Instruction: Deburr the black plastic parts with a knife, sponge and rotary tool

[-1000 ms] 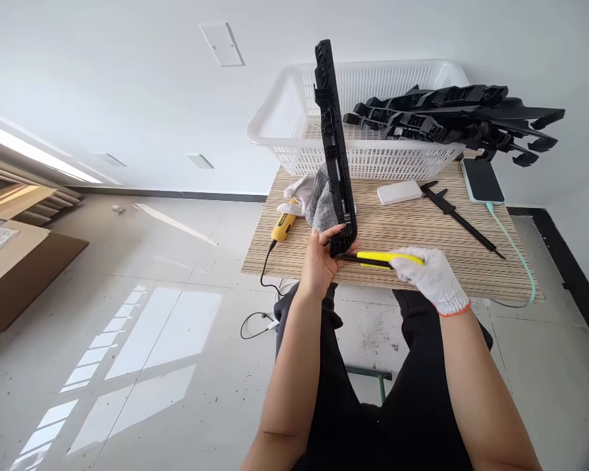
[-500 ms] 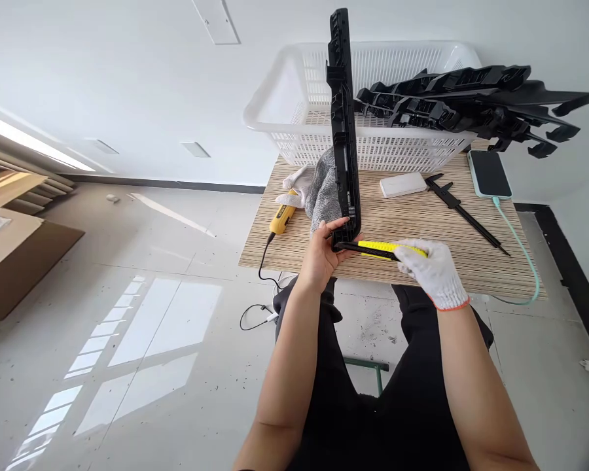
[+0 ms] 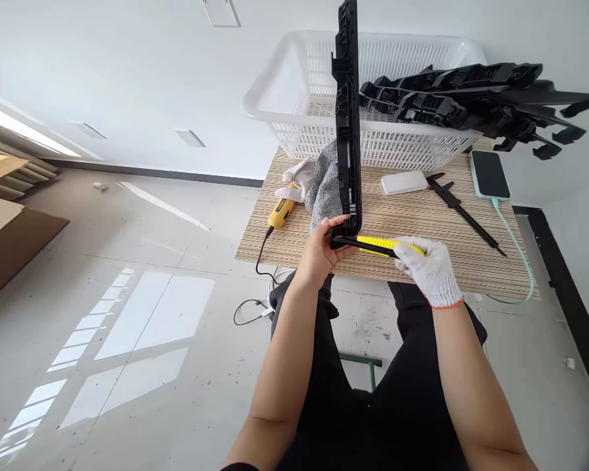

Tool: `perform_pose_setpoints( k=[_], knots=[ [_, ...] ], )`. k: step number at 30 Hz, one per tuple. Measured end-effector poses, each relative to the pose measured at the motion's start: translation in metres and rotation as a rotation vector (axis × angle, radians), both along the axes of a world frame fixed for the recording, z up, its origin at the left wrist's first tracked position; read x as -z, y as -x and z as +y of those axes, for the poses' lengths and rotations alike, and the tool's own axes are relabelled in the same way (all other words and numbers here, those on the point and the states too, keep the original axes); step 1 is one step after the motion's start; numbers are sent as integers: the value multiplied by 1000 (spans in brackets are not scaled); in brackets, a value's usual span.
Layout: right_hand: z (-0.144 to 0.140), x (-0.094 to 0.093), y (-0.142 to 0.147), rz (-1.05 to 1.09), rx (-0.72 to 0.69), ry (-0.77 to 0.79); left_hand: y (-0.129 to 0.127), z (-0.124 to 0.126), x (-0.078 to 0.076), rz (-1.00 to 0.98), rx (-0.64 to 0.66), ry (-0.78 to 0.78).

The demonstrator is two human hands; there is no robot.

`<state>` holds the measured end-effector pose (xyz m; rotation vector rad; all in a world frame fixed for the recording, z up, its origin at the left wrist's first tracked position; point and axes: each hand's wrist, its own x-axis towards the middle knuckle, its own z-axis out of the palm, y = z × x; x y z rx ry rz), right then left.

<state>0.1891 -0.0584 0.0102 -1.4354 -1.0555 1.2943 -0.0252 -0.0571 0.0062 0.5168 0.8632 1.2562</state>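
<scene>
The plastic part is black and the knife yellow. The tabletop is striped tan; the basket is white lattice.

1. My left hand is bare, with no glove, ring or watch on it.
2. My right hand wears a white knitted cotton work glove with an orange-trimmed cuff at the wrist.
3. Both my forearms are uncovered, with no sleeves in sight.
4. I wear black trousers of a loose, soft fabric.
</scene>
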Motion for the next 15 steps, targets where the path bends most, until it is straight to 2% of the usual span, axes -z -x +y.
perform_pose_setpoints(
  k=[3,6,7,10,13,15],
  knots=[
    [0,0,1,24,117,-27,-1,-2,-1,-4,-7,9],
    [0,1,1,0,6,0,-3,-3,-2,7,-7,15],
    [-1,1,1,-2,8,-8,-3,-3,-2,6,-8,16],
    [-2,0,2,38,134,-48,-3,-3,-3,-4,-14,14],
    [-5,0,2,11,10,-2,-3,-3,-3,-1,-13,21],
    [-6,1,2,-4,75,-22,-3,-3,-3,-5,-12,26]
  ],
)
